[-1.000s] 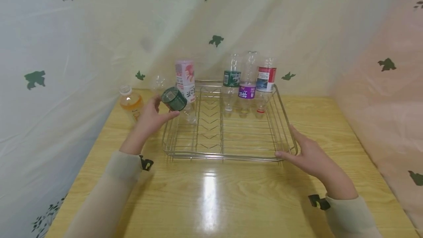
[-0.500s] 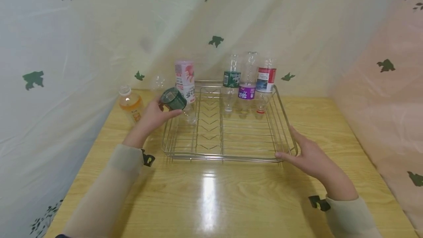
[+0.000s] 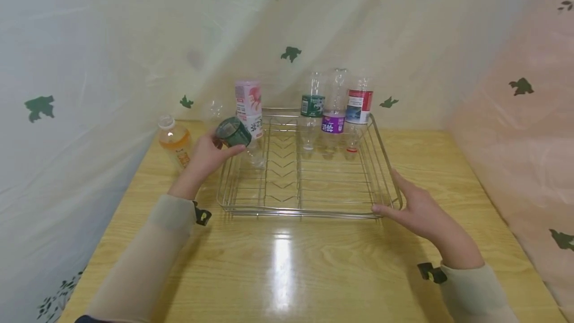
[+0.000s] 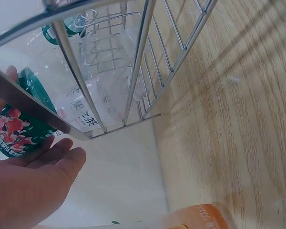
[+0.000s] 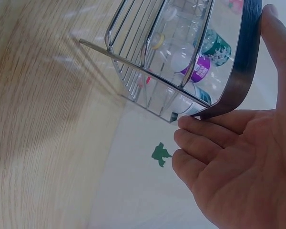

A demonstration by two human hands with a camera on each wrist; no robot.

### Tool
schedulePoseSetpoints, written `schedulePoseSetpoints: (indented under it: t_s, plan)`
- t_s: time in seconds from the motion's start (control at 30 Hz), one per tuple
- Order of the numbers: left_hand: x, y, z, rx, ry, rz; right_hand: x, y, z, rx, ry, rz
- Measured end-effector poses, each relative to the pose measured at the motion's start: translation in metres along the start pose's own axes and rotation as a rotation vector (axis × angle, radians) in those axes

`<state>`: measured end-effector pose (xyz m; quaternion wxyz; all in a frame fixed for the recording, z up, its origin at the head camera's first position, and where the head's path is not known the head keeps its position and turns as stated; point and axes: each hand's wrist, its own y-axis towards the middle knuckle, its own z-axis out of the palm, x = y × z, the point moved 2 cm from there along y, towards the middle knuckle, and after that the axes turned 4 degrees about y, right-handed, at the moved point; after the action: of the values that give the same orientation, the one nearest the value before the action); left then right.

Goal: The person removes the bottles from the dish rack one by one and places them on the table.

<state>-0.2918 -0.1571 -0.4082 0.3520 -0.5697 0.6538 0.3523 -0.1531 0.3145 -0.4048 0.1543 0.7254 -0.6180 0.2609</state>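
Note:
My left hand grips a plastic bottle with a green label, tilted with its base up, at the left side of the wire dish rack. The left wrist view shows fingers and thumb on either side of this bottle's red-flowered label, with a rack rail across it. At the rack's front right corner, my right hand holds the frame, its thumb on the front rim and fingers along the outer side. A pink-labelled bottle stands upside down at the rack's back left, just behind the held bottle.
Along the rack's back right stand upside-down bottles with green, purple and red labels. Left of the rack is an upright bottle of orange drink. A clear bottle shows behind my left hand. A patterned cloth hangs behind the table.
My left wrist has shifted slightly forward and right, while the held bottle keeps nearly the same place and tilt. My right hand and the rack have not moved.

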Motion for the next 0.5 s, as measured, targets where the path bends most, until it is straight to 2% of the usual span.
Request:
schedulePoseSetpoints:
  t_s: [0.3, 0.5]
  plan:
    - [-0.006, -0.003, -0.003, -0.022, -0.036, -0.006, 0.003, 0.001, 0.000, 0.012, 0.001, 0.001]
    - [-0.012, -0.006, -0.004, -0.018, -0.088, 0.040, 0.001, 0.001, 0.000, 0.009, -0.010, 0.005]
